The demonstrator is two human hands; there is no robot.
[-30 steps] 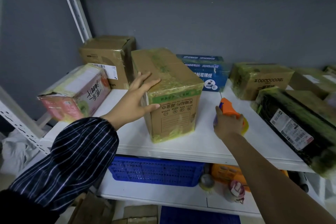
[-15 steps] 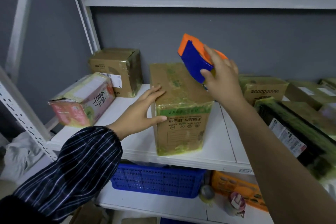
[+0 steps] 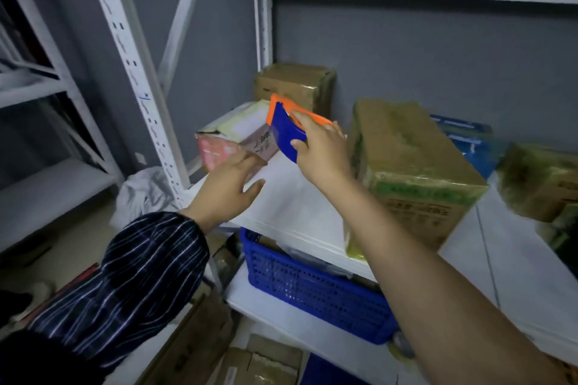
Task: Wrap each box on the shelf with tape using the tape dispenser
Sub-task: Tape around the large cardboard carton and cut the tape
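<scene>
Since half a second ago both hands have swung left: my left hand point(image 3: 226, 189) has come off the corner of the tall brown box point(image 3: 406, 166), and my right hand point(image 3: 322, 150) has carried the tape dispenser point(image 3: 286, 131) from above that box across to the pink box point(image 3: 219, 147).

On the right hand the fingers point(image 3: 301, 119) are curled over the dispenser's orange top, with the thumb on its blue side. The dispenser is held tilted in the air, just over the pink box's near right end.

On the left hand the fingers point(image 3: 250, 160) are stretched out and loosely spread, holding nothing. Their tips are at the pink box's lower side, and I cannot tell whether they touch it.

The pink box lies at the left end of the shelf point(image 3: 297, 206), with a brown box point(image 3: 297, 84) behind it against the grey wall. The tall brown box, with greenish film over it, stands upright to the right of my right wrist. Below the shelf board sits a blue basket point(image 3: 312, 284). A striped sleeve point(image 3: 125, 275) covers my left forearm.
</scene>
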